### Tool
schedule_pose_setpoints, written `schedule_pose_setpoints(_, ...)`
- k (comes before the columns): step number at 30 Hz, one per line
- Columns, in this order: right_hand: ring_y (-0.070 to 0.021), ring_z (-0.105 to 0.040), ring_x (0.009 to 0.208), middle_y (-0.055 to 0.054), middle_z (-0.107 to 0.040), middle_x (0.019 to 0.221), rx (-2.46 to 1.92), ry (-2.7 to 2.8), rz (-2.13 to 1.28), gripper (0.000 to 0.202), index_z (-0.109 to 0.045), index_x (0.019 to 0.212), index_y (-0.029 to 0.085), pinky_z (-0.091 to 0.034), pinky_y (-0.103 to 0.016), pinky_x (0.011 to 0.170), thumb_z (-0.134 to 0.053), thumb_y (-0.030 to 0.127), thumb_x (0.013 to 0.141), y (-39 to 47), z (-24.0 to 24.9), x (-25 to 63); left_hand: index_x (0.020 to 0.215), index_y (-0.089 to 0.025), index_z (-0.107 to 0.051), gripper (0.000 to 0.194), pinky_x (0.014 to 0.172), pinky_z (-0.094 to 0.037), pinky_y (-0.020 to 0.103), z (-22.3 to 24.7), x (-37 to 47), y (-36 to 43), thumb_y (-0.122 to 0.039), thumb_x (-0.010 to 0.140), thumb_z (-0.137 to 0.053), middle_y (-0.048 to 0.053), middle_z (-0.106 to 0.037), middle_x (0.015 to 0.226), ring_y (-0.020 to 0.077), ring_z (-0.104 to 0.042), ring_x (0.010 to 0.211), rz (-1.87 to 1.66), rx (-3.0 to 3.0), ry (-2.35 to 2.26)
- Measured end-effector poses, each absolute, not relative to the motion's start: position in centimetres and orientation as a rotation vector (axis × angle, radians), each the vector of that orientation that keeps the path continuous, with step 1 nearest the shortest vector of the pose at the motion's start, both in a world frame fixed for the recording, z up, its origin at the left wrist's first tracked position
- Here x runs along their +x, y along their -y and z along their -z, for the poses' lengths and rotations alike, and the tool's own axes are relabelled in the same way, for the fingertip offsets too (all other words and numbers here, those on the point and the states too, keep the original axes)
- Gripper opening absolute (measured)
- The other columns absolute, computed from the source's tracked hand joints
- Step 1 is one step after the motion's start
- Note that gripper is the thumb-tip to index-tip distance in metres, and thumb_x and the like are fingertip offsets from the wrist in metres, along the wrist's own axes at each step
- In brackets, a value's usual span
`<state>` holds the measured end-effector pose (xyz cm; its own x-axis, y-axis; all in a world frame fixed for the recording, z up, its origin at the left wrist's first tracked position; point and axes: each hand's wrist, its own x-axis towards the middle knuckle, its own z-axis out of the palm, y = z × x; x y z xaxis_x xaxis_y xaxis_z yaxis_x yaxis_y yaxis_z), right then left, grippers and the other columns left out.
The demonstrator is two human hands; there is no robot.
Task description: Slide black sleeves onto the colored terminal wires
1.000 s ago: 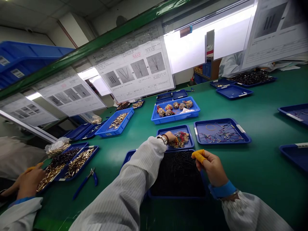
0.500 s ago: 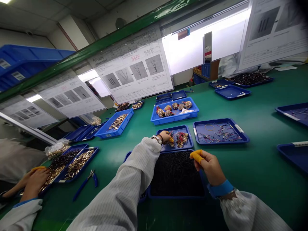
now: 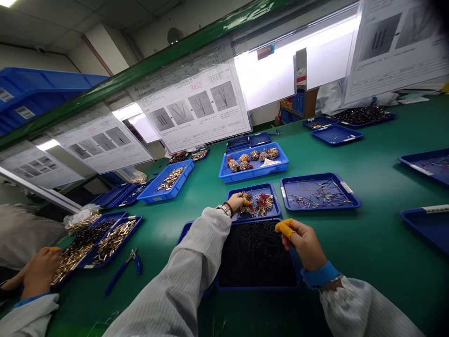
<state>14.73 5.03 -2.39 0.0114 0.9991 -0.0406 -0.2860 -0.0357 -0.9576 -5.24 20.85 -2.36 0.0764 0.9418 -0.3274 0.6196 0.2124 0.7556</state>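
My left hand (image 3: 236,201) reaches over a small blue tray (image 3: 277,206), its yellow-covered fingertips closed together at the left bundle of thin wires with gold-coloured ends (image 3: 251,206). Whether a wire is between them is hidden. A second wire bundle (image 3: 264,204) lies beside it, to the right. My right hand (image 3: 298,238) hovers at the right edge of a tray of short black tube-like pieces (image 3: 257,257). Its thumb and forefinger, in yellow finger covers, are pressed together; anything in the pinch is too small to make out.
A blue tray of loose wires (image 3: 319,192) lies right. Behind stands a blue bin of bundled wires (image 3: 254,175). Blue-handled cutters (image 3: 122,274) rest at left, near a co-worker's hands (image 3: 40,271) and trays of gold-coloured pieces (image 3: 115,241). Instruction sheets (image 3: 196,103) hang overhead.
My left hand has drawn back slightly to the left, showing more of the left wire bundle. My right hand keeps its pinch. The co-worker's hands have shifted a little left.
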Motion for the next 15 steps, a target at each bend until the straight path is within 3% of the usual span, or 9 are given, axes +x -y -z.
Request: schedule_pose_setpoints(15, -0.0096, -0.042, 0.040, 0.002, -0.052, 0.047, -1.062, 0.992, -1.344, 0.016, -0.066, 0.072, 0.014, -0.034, -0.023, 0.042, -0.056, 0.024, 0.066, -5.1, 3.0, 14.7, 0.113, -0.014, -0.053, 0.029, 0.081, -0.049, 0.040, 3.2, -6.5, -19.7, -0.028, 0.088, -0.053, 0.008, -0.056, 0.113, 0.0200, -0.057, 0.096, -0.666, 1.943, -1.600)
